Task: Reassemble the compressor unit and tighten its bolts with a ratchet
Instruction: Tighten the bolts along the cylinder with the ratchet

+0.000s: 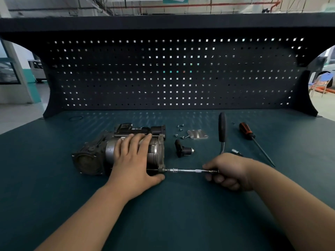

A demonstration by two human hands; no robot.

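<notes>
The compressor unit (94, 153), grey metal with a black top part, lies on its side on the dark green bench. My left hand (135, 160) rests on top of its cylindrical body, fingers spread over it and thumb on the bench beside the flange. My right hand (227, 171) grips a slim silver extension bar (184, 170) that lies level with the bench, its tip set against a bolt at the lower right corner of the flange (161, 169). A black-handled ratchet (222, 129) lies untouched behind my right hand.
Several loose screws (180, 131) and a small square metal plate (197, 134) lie right of the compressor. A black fitting (183, 149) sits near them. An orange-and-black screwdriver (252, 140) lies far right, a small socket (235, 152) beside my right hand. A pegboard (172, 73) walls the back.
</notes>
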